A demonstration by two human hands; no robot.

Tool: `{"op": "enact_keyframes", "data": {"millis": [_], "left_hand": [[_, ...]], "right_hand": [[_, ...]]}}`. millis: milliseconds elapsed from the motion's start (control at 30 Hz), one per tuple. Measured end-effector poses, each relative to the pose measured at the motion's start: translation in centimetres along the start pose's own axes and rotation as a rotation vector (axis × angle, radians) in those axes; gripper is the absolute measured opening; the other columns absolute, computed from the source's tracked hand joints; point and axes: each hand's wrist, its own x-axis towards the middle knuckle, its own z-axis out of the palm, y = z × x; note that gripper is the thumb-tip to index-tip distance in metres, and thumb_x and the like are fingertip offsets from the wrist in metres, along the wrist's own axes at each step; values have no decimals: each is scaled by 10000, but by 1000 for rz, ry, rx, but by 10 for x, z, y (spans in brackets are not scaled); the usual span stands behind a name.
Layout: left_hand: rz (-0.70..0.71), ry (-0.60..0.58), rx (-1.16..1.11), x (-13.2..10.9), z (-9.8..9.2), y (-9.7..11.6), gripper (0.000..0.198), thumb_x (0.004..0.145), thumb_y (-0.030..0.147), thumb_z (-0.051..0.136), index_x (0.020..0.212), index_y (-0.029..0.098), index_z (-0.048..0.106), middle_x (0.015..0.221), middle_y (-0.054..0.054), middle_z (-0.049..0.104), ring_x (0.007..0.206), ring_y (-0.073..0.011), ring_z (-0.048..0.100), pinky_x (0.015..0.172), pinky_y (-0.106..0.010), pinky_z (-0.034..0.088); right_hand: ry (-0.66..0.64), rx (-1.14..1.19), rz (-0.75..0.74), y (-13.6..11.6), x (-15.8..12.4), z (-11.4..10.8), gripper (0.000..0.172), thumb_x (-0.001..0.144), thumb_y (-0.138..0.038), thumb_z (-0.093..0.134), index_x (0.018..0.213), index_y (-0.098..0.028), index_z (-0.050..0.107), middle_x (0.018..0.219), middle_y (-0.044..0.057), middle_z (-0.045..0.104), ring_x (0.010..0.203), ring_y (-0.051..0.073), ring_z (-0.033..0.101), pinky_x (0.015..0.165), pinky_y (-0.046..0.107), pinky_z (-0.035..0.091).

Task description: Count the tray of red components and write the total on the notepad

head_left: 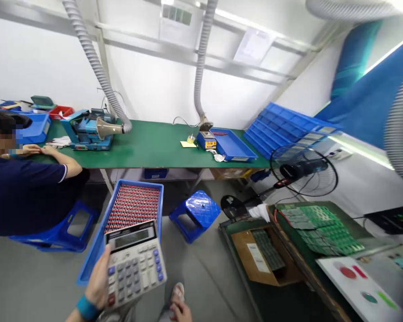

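Observation:
My left hand, with a teal band at the wrist, grips a white desk calculator by its left edge. The calculator is tilted, its dark display strip at the top and its grey, blue and red keys facing me. Beyond it, partly covered by it, is a blue tray filled with rows of small red, black and white parts. Low in the view, by my leg and shoe, my right hand has its fingers curled together; whether anything is in them is hidden.
A person in a dark shirt sits at left by the green workbench. A blue machine stands on it. Ahead is a blue stool. To the right are a fan, a cardboard box and green circuit boards.

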Motion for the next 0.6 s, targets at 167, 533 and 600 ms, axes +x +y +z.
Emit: {"op": "enact_keyframes", "data": {"millis": [167, 533, 600], "left_hand": [[87, -220, 101, -10, 147, -104, 436, 870, 385, 515, 1195, 99, 563, 1104, -116, 663, 1058, -265, 601, 994, -371, 431], [240, -300, 276, -26, 272, -207, 498, 778, 477, 631, 1093, 92, 612, 1056, -111, 678, 1051, -285, 592, 953, -371, 445], [250, -277, 301, -23, 280, -212, 473, 778, 475, 631, 1062, 96, 624, 1066, -107, 674, 1052, -281, 590, 943, -359, 449]], "right_hand": [[-91, 377, 39, -24, 36, -114, 661, 565, -796, 482, 760, -183, 636, 736, 75, 685, 686, 226, 654, 617, 339, 526], [-278, 214, -328, -110, 42, -300, 856, 708, -428, 654, 1395, -160, 219, 1442, 144, 348, 1312, 246, 354, 1075, 397, 314], [-222, 136, -327, -105, 49, -298, 870, 695, -417, 646, 1387, -128, 206, 1439, 165, 343, 1315, 256, 344, 1079, 406, 305]]}}
